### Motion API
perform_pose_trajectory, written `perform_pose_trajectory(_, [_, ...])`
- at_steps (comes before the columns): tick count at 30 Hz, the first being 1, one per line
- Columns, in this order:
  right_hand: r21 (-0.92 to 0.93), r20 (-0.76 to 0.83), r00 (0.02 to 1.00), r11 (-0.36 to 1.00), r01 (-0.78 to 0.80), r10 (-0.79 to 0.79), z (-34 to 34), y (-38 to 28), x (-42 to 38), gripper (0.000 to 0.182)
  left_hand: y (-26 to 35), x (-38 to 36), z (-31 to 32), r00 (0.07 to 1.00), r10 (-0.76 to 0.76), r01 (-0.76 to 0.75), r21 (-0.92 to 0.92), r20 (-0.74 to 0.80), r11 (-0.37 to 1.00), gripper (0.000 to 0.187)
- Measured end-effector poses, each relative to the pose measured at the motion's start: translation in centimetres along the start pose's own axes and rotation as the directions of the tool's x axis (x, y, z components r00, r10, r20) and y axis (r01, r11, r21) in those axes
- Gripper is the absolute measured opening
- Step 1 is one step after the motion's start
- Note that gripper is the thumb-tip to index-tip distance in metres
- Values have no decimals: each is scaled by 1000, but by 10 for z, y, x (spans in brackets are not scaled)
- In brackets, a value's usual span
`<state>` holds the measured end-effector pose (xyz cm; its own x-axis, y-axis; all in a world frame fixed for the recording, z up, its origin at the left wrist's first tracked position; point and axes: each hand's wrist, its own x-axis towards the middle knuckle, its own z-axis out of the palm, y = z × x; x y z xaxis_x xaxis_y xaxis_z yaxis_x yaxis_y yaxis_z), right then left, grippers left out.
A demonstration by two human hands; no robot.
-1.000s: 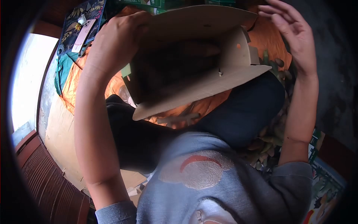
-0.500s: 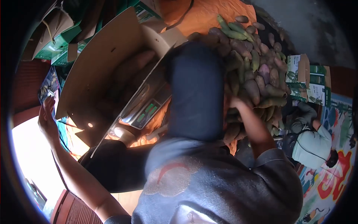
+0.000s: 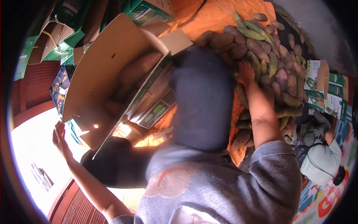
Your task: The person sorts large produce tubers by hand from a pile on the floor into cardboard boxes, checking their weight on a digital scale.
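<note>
My right hand [image 3: 246,73] reaches into a heap of oblong purple-brown and green produce [image 3: 282,77], its fingers stretched out over the pieces at the near left side. Nothing shows lifted in it. My left hand [image 3: 60,139] is raised at the far left, beside the lower corner of a large cardboard box [image 3: 91,71], with its fingers loosely apart and nothing in them. Inside the open box lie several large purple-brown pieces [image 3: 140,70]. Next to the box, a digital scale [image 3: 153,114] shows lit green figures. My bent knee [image 3: 203,104] rises between box and heap.
An orange sheet [image 3: 220,11] lies under the heap. Green and white cartons [image 3: 317,80] stand at the right, and more green boxes [image 3: 149,10] at the upper left. A person in a light shirt [image 3: 320,162] is at the far right. Red-brown wooden furniture [image 3: 84,207] stands lower left.
My right hand has moved up and farther over the heap, its arm now straighter. My left hand appears lower beside the box. The whole view has shifted slightly.
</note>
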<state>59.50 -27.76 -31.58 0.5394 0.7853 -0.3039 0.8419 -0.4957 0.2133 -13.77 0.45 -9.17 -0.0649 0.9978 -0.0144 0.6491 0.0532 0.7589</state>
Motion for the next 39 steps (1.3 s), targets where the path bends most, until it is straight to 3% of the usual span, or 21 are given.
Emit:
perform_pose_trajectory(4, [-200,-93,986,972,120,-141,25,22,15,46,0,-5,-2,992,-122,114,-164,-41,980,47])
perform_pose_trajectory(8, [-342,-2,986,927,154,-165,29,22,14,51,-8,-3,-4,975,-209,193,-183,-74,964,46])
perform_pose_trajectory(13, [-393,73,993,913,110,-89,25,16,11,64,2,-5,2,987,-133,121,-131,-94,984,49])
perform_pose_trajectory(15, [-447,-58,969,874,190,-240,54,35,13,61,11,-6,8,986,-121,106,-134,-112,985,50])
perform_pose_trajectory(17, [-446,-97,955,870,209,-279,52,33,3,58,20,-7,12,988,-102,89,-120,-114,989,49])
perform_pose_trajectory(22, [-240,-2,990,961,136,-140,32,24,-12,49,32,-5,14,991,-61,39,-178,-119,983,44])
perform_pose_trajectory(25, [21,36,992,992,-122,121,13,27,-6,50,46,3,14,995,52,-68,-211,-82,975,43])
perform_pose_trajectory(28, [394,58,945,863,-317,321,-73,6,-10,52,86,8,26,983,185,-178,-231,10,957,41])
perform_pose_trajectory(30, [396,-234,940,907,-142,249,-119,6,-7,56,114,11,39,976,200,-182,-168,91,969,40])
perform_pose_trajectory(31, [518,-210,951,850,-89,228,-154,4,-4,60,124,13,44,957,241,-221,-129,164,967,42])
perform_pose_trajectory(35, [445,-547,837,849,287,4,-273,-15,3,56,136,13,70,899,297,-330,55,322,942,41])
perform_pose_trajectory(38, [195,-620,707,806,559,-340,-380,-87,-37,52,145,-1,81,883,326,-395,159,338,905,35])
perform_pose_trajectory(39, [138,-576,689,778,613,-440,-404,-113,-48,53,143,-2,82,869,349,-442,232,352,866,34])
